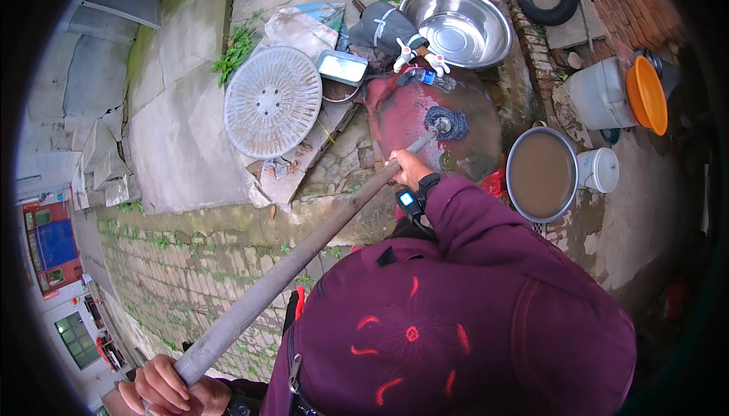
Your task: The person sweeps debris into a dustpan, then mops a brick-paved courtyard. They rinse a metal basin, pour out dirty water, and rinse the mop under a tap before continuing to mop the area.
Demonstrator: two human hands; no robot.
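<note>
A long wooden mop handle [296, 256] slants across the view from lower left to upper middle. Near its top end my left hand [179, 387] is wrapped around it, at the bottom left. Farther down the pole my right hand [411, 168] grips it, with a dark band and a small lit device at the wrist. The mop's dark grey-blue cloth head [447, 122] rests on a wet reddish surface [393, 125]. Just beyond the mop head lies a clear plastic bottle [435, 78] with a blue label, close to two white-handled taps [421, 60].
A shiny metal basin [455, 28] sits beyond the taps. To the right are a basin of brown water [541, 174], a white bucket [603, 170] and an orange basin [647, 96]. A round slotted grey plastic lid [273, 102] lies on slabs at left. Mossy brick paving [199, 279] extends lower left.
</note>
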